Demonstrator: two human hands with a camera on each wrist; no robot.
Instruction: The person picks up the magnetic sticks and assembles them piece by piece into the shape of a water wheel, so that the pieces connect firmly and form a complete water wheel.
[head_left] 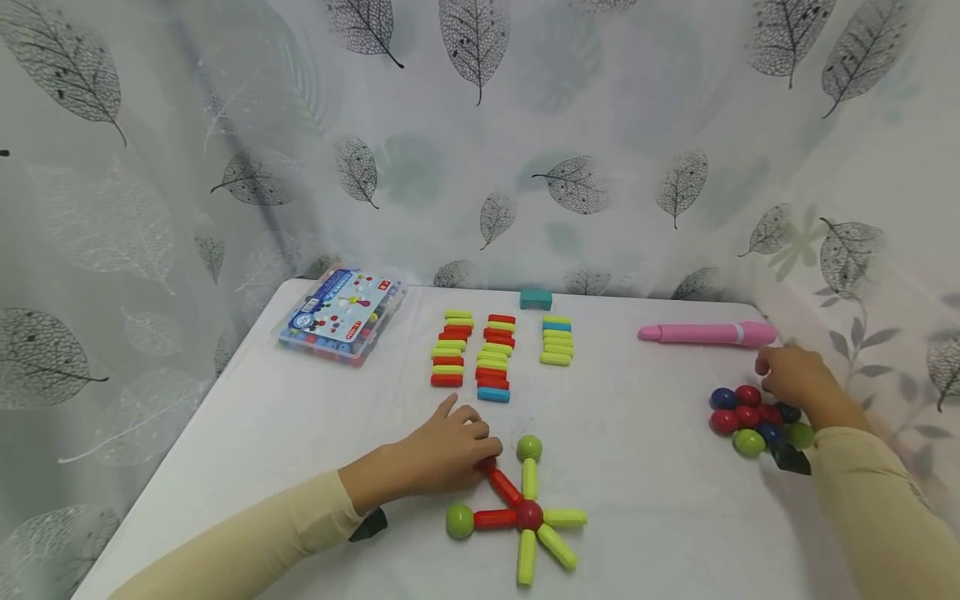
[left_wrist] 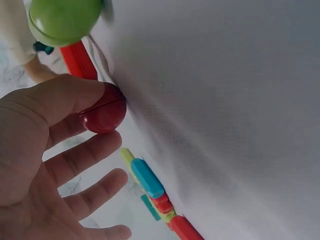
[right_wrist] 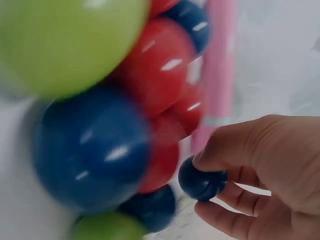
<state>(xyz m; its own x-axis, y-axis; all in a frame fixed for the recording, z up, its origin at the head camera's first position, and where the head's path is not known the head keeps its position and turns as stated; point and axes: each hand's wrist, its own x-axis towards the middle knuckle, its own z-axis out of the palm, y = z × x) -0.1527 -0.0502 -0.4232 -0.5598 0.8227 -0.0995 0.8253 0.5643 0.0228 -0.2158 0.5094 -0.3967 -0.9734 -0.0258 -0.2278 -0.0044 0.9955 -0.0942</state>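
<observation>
My left hand pinches a red ball between thumb and index finger, the other fingers spread loosely. That ball sits at the end of a red rod in a star-shaped figure. Rods, some red and some yellow-green, fan out from the figure's central red ball. Green balls cap two of them, one at the top and one at the left. Over on the right, my right hand holds a dark blue ball by thumb and fingertips, beside a cluster of red, blue and green balls.
Three columns of short rods lie behind the figure, with a teal block beyond. At the back left stands a clear plastic box with a printed label. A pink pen-like stick lies behind the ball cluster. Leaf-patterned curtain surrounds the table.
</observation>
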